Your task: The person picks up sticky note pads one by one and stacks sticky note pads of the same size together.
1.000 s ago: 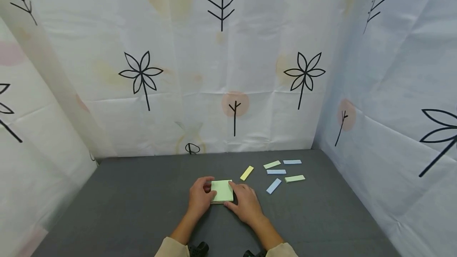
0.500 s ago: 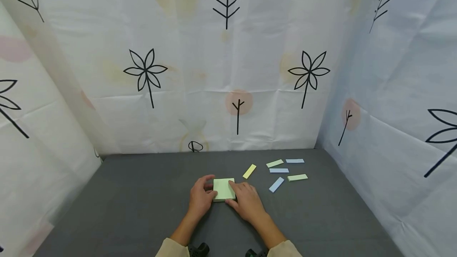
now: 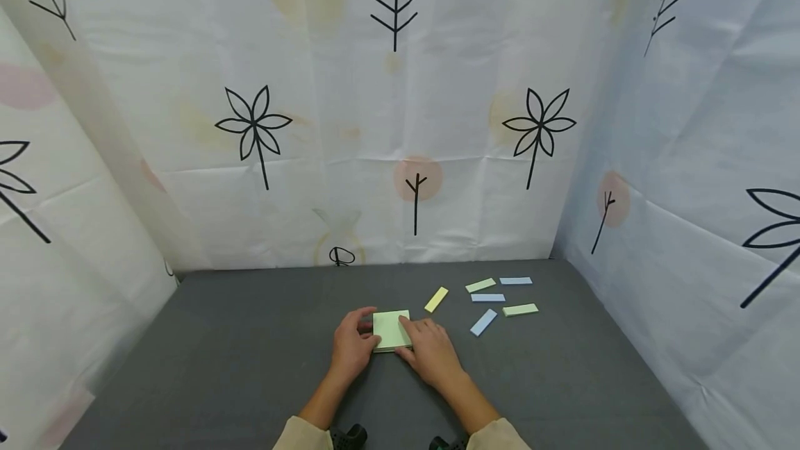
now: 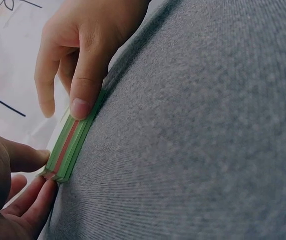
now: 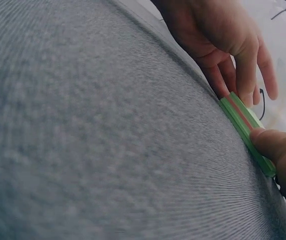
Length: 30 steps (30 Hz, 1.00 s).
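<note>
While the left side of a square green pad [image 3: 390,329] is gripped by the left hand [image 3: 351,347], its right side is held by the right hand [image 3: 432,351], as seen from the head. The pad is laid flat between them over the grey table [image 3: 219,353]; whether it is lifted slightly cannot be told. The left hand is partly closed about the edge, and the right hand is curved over the other side, its thumb [image 3: 406,355] set at the near edge. To the right of the pad, a yellow strip [image 3: 436,299], a slanted blue strip [image 3: 483,323], two level blue strips [image 3: 488,298] and two green strips [image 3: 521,310] are scattered. The table is backed by a white cloth [image 3: 350,179] on which black plant shapes are printed, and the arms are partly covered by beige sleeves [image 3: 304,434]. From the left wrist, a red band [image 4: 66,145] is shown between green layers along the pad's edge; one end is pinched by the left hand, and the edge is pressed by the right thumb. From the right wrist, the same layers are seen, the far end being pinched by the left hand, the nearer part touched by the right thumb.
</note>
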{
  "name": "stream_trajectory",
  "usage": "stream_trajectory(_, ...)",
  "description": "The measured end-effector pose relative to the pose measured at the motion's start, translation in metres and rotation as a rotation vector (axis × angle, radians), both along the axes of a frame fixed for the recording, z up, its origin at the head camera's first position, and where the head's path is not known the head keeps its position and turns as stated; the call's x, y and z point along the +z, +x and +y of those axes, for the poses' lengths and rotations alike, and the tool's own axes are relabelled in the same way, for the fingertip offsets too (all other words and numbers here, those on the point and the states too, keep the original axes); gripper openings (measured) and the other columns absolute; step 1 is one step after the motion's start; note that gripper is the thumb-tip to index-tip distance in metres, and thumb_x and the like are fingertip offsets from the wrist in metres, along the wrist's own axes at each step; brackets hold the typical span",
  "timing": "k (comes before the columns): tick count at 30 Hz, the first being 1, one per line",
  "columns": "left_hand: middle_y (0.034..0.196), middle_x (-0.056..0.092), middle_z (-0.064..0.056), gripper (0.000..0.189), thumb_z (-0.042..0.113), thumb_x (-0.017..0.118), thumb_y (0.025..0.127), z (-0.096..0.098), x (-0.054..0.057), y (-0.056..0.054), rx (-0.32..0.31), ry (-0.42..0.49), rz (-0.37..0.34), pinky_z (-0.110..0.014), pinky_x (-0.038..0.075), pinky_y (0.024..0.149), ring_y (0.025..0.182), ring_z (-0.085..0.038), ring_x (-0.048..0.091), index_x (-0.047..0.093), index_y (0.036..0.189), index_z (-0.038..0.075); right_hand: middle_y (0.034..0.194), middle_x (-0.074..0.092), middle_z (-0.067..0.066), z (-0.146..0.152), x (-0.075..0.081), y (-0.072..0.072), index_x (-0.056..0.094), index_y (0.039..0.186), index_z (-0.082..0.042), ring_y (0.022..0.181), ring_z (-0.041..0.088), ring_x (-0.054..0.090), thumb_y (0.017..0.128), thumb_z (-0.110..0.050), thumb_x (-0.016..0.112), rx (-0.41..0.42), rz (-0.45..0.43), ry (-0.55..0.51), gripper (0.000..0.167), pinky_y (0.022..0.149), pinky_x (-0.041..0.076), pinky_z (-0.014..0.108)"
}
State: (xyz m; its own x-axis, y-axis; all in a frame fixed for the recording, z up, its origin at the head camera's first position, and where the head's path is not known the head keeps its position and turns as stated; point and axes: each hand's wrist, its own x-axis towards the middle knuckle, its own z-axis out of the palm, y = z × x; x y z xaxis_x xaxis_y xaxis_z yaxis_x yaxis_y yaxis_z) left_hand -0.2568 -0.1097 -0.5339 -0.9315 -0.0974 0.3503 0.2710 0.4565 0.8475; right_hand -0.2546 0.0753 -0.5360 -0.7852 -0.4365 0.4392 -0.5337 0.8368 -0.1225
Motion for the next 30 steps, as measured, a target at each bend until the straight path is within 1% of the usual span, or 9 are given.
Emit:
stream_trajectory(4,0.112,0.060,-0.018,0.044,-0.011,0.076,0.072,-0.001,-0.001,-0.001,-0.009,0.014,-0.026,-0.032,0.057,0.074,0.092,-0.029,0.067,0.067,0.113,0.004,0.111,0.066,0.005,-0.001,0.000,0.001,0.057,0.134,-0.012,0.105,0.022,0.058,0.087,-0.042,0.071,-0.007,0.000,0.008,0.058,0.085,0.049,0.045)
stream_trajectory(8,0.108,0.060,-0.019,0.042,-0.008,0.077,0.074,-0.002,-0.003,0.000,-0.014,0.019,-0.059,-0.032,0.057,0.072,0.091,-0.029,0.067,0.067,0.113,0.004,0.108,0.067,0.005,-0.003,-0.001,0.002,0.058,0.133,-0.011,0.103,0.023,0.059,0.084,-0.041,0.074,-0.023,0.004,0.011,0.060,0.084,0.049,0.045)
stream_trajectory(12,0.110,0.061,-0.019,0.042,-0.007,0.077,0.075,-0.002,-0.004,0.000,-0.009,0.030,-0.084,-0.034,0.057,0.072,0.092,-0.029,0.067,0.067,0.114,0.004,0.103,0.068,0.006,-0.006,0.000,0.004,0.058,0.133,-0.010,0.097,0.023,0.060,0.082,-0.038,0.078,-0.049,0.004,-0.002,0.062,0.079,0.050,0.044)
stream_trajectory(15,0.113,0.061,-0.019,0.042,-0.007,0.076,0.075,-0.001,-0.003,0.000,-0.005,0.043,-0.095,-0.035,0.057,0.073,0.093,-0.029,0.067,0.067,0.114,0.004,0.101,0.069,0.006,-0.008,0.002,0.005,0.057,0.133,-0.010,0.094,0.023,0.060,0.080,-0.036,0.079,-0.070,0.000,-0.008,0.063,0.078,0.050,0.043)
stream_trajectory(18,0.114,0.062,-0.019,0.043,-0.009,0.076,0.075,-0.001,-0.002,0.000,-0.008,0.054,-0.100,-0.035,0.057,0.073,0.092,-0.029,0.067,0.067,0.114,0.004,0.097,0.069,0.005,-0.010,0.003,0.006,0.058,0.133,-0.010,0.091,0.023,0.060,0.079,-0.035,0.081,-0.078,0.017,0.001,0.064,0.082,0.049,0.043)
stream_trajectory(24,0.112,0.063,-0.018,0.044,-0.012,0.075,0.073,-0.003,0.000,0.000,-0.013,0.067,-0.099,-0.036,0.057,0.073,0.091,-0.029,0.067,0.067,0.114,0.002,0.088,0.069,0.005,-0.013,0.004,0.007,0.060,0.129,-0.011,0.082,0.024,0.060,0.075,-0.032,0.083,-0.070,0.089,0.038,0.063,0.089,0.045,0.045)
stream_trajectory(28,0.111,0.064,-0.017,0.044,-0.011,0.075,0.072,-0.005,0.000,-0.001,-0.017,0.063,-0.099,-0.035,0.057,0.074,0.092,-0.028,0.067,0.067,0.114,0.002,0.088,0.069,0.005,-0.014,0.004,0.008,0.059,0.130,-0.012,0.082,0.023,0.060,0.075,-0.031,0.084,-0.077,0.091,0.046,0.063,0.091,0.045,0.045)
stream_trajectory(30,0.110,0.064,-0.017,0.045,-0.011,0.075,0.072,-0.006,0.000,-0.002,-0.030,0.070,-0.105,-0.036,0.057,0.075,0.094,-0.029,0.067,0.067,0.114,0.001,0.087,0.068,0.005,-0.014,0.005,0.008,0.060,0.129,-0.012,0.082,0.023,0.060,0.075,-0.030,0.084,-0.077,0.089,0.040,0.062,0.091,0.046,0.044)
